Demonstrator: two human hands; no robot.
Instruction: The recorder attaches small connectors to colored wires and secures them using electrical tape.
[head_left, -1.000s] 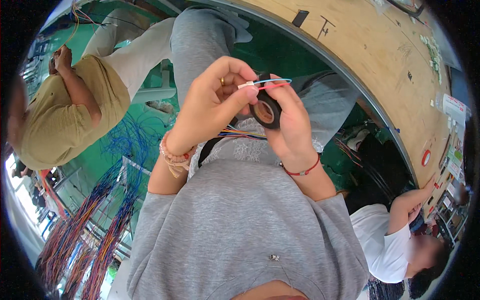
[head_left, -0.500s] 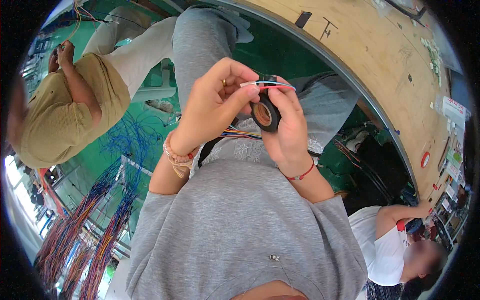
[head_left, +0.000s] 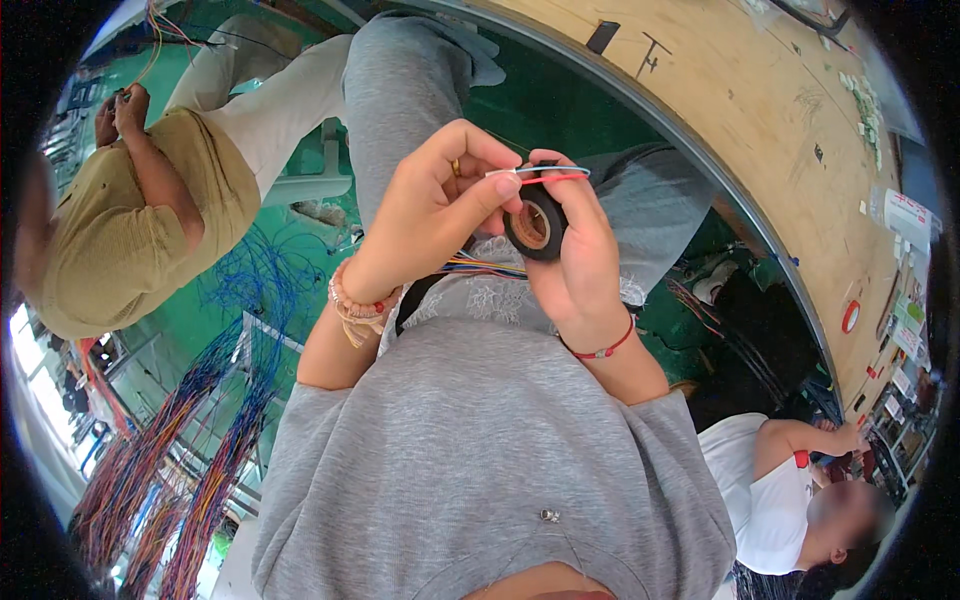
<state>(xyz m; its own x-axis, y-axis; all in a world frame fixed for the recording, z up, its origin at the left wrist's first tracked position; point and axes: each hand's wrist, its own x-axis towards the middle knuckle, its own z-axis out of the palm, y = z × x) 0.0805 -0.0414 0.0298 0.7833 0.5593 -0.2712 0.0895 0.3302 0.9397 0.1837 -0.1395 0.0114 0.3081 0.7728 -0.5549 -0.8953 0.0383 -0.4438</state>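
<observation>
Between thumb and fingers, my left hand (head_left: 435, 205) pinches a small white connector at the end of some thin wires. From it a red wire (head_left: 555, 179) and a light blue wire loop across to the fingers of my right hand (head_left: 582, 250). That hand is closed around a roll of black tape (head_left: 560, 222), its brown core facing up toward me. The two hands nearly meet above my lap. Below them a bundle of coloured wires (head_left: 485, 265) lies across my lap. Where the wires end behind my right fingers is hidden.
A wooden table (head_left: 740, 90) with a metal edge curves along the right, bearing a red tape roll (head_left: 851, 317). Many wires hang from a rack (head_left: 245, 345) at lower left. One co-worker (head_left: 150, 220) sits at left, another (head_left: 770, 480) at lower right.
The tape roll has tilted slightly in my right hand, and its fingers have shifted around the wires. My left hand keeps its pinch. The lower-right co-worker's arm has moved a little.
</observation>
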